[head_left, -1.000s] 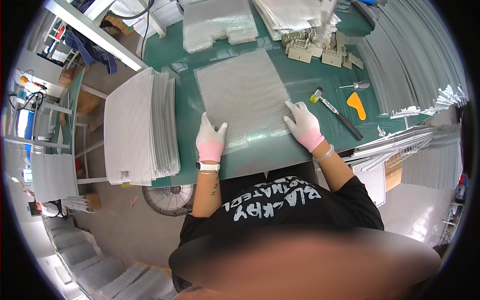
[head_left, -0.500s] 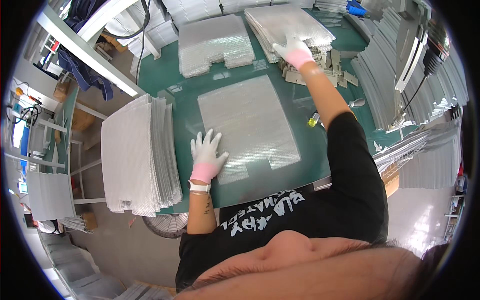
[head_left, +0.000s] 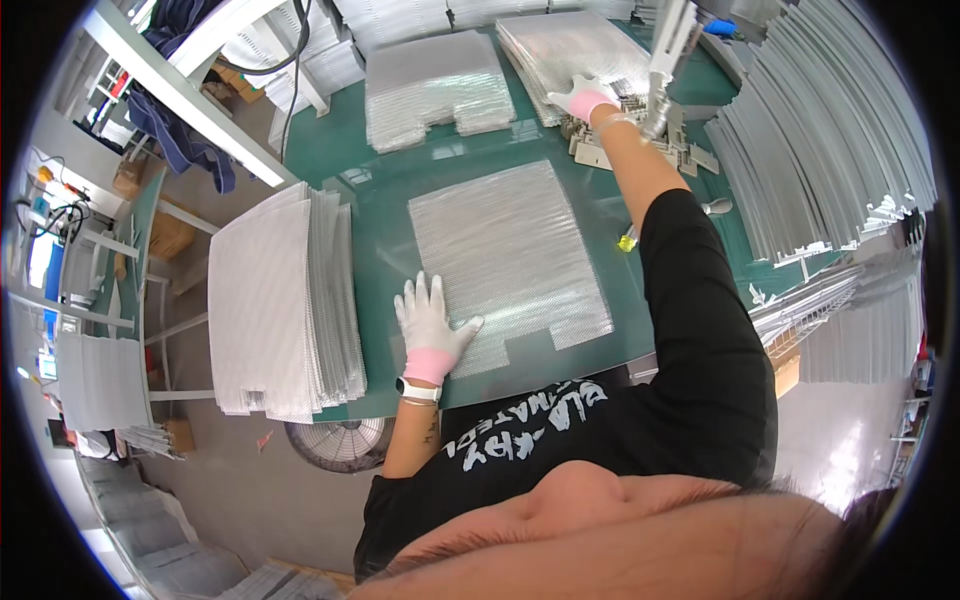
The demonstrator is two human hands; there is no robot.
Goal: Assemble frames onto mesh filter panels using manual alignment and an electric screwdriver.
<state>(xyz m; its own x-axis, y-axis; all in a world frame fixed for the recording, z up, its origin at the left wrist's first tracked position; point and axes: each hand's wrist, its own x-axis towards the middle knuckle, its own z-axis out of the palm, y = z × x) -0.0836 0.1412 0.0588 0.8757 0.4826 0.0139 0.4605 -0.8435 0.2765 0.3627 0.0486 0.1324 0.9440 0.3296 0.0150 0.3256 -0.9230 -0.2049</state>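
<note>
The left hand [head_left: 432, 325] is spread wide open, and nothing is gripped by it. Its fingers are laid along the left edge of the sheet [head_left: 510, 260], near the close corner, and the thumb is stretched over its surface. By the right hand [head_left: 583, 98], the near left part of the right stack [head_left: 570, 50] is reached at the far side of the table [head_left: 380, 230]. How far this hand is closed, and whether any layer is pinched by it, cannot be told, because the fingertips are too small and partly hidden. Both hands are covered by white gloves with pink cuffs, and a white watch [head_left: 418, 390] is worn on the left wrist.

The sheet is laid flat on the green table, in front of the body, and a notch is seen in its near edge. Just beside the right hand, beige clips [head_left: 700, 160] are heaped, partly covered by the forearm. Beyond the sheet, a notched stack [head_left: 435, 90] is placed to the left of the right stack. A tall pile [head_left: 270, 300] is set at the left table edge. Beside the right sleeve, a yellow tip [head_left: 627, 243] and a grey handle [head_left: 717, 206] are seen. Farther right, many grey panels [head_left: 820, 140] are stood in rows. Below the table, a round fan [head_left: 340, 445] is partly seen.
</note>
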